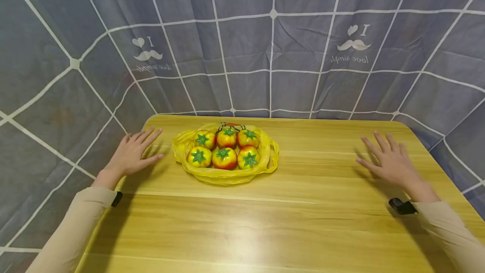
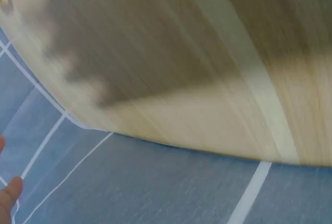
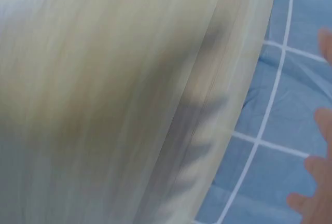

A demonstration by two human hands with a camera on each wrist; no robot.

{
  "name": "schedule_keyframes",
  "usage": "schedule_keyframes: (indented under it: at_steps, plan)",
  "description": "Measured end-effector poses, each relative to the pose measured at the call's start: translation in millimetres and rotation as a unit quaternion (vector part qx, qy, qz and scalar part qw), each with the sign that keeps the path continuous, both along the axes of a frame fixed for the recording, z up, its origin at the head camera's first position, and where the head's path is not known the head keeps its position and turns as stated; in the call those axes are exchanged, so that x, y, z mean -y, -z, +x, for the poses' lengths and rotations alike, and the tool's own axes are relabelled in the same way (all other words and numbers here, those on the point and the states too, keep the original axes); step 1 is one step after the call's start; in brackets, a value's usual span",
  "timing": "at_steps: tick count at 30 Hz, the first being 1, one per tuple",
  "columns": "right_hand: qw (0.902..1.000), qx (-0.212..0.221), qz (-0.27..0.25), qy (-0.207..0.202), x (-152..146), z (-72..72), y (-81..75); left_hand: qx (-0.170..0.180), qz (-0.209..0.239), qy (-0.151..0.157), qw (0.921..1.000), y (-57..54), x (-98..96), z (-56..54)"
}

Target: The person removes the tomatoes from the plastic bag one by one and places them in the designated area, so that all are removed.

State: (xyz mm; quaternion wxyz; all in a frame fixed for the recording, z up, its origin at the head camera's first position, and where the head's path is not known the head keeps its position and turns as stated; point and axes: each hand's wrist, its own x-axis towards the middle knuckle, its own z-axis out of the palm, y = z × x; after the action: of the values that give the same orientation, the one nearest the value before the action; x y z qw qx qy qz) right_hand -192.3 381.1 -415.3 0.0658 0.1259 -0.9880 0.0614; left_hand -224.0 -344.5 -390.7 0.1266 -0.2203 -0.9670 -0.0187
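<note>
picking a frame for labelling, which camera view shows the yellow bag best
The head view: it shows the yellow bag's full outline, open around six red-and-yellow fruits. The left wrist view has only a yellow sliver at its upper left corner, probably the bag; the right wrist view shows none of it.

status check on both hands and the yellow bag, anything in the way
Left hand, right hand: both empty. Yellow bag on table, six red-yellow fruits inside. No obstacle seen between either hand and bag.
</note>
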Motion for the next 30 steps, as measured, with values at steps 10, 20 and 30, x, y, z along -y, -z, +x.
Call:
schedule_keyframes:
  at_steps: [10, 20, 30]
  plan:
    - [0.9929, -0.105, -0.056, -0.002, 21.0, 0.0, -0.2, -0.01, 0.063, -0.023, 0.9977, 4.6, -5.1, 6.1]
    - [0.988, -0.096, -0.12, 0.015, 52.5, 1.5, -9.2, 0.045, 0.131, -0.069, 0.9879, 10.6, -18.2, 8.9]
    - [0.9767, -0.148, -0.155, 0.012, 78.4, -2.4, -4.4, -0.013, 0.229, -0.066, 0.9712, 16.6, -39.4, 12.5]
